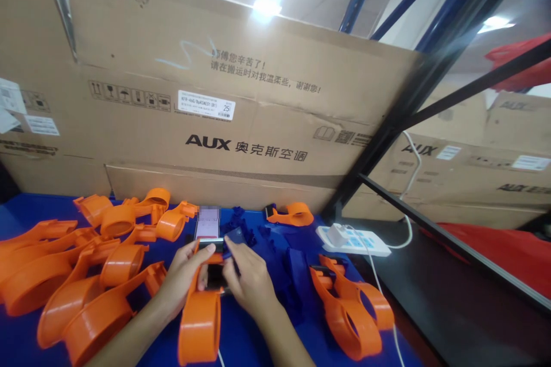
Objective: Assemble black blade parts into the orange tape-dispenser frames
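An orange plastic handle-shaped part lies on the blue table surface in front of me. My left hand grips its upper end, thumb on top near a small dark piece. My right hand is closed in a pinch on a small dark blue piece at the same end of the part. A phone with a lit screen lies just beyond my fingers.
Several orange parts are piled at left, and a pair lies at right. Loose blue pieces sit in the middle. A white power strip with a cable is at right. Large cardboard boxes stand behind.
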Action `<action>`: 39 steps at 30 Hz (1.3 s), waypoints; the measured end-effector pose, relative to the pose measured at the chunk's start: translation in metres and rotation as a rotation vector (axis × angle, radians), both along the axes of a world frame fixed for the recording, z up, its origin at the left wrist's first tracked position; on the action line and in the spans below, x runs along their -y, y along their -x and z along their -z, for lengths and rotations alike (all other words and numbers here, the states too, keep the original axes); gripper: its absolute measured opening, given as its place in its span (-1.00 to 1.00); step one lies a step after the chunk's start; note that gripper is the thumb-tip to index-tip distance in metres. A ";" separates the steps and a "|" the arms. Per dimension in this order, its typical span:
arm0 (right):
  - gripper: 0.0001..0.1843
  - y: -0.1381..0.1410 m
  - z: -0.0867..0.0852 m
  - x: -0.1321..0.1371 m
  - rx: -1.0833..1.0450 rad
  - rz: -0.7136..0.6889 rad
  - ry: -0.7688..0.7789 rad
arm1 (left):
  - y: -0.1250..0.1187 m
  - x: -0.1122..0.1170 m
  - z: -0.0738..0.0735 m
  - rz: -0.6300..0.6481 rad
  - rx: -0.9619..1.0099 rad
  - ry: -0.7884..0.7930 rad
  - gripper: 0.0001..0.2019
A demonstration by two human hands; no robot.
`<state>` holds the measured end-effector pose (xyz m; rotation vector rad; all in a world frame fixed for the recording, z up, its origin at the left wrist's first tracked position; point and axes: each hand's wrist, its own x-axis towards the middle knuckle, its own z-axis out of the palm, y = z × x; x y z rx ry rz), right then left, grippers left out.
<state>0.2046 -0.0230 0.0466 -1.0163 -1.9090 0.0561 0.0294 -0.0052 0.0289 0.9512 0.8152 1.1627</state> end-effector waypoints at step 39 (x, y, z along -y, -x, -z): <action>-0.63 -0.015 -0.019 -0.003 -0.011 -0.129 0.075 | -0.002 0.002 0.006 -0.033 -0.119 0.023 -0.66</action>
